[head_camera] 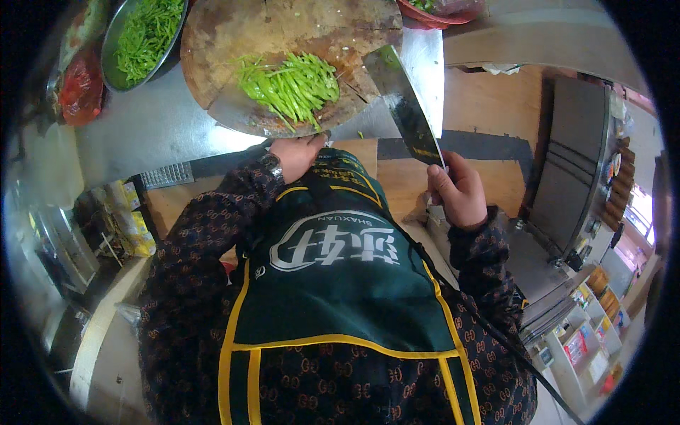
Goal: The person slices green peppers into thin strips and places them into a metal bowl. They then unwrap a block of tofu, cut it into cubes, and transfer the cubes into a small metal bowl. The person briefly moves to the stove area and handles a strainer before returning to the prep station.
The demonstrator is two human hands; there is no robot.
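A round wooden chopping block stands on a metal table, with a heap of cut green vegetable strips near its front edge. My right hand grips a cleaver by its handle; the blade points up and left, its tip near the block's right edge. My left hand is at the front edge of the block, against the apron, with its fingertips partly hidden; whether it holds anything does not show. Both hands are bare, and a watch is on the left wrist.
A metal bowl of green strips stands left of the block, beside a red bag. A red basket with greens lies at the upper right. The metal tabletop ends just before my apron. Shelves stand at the lower right.
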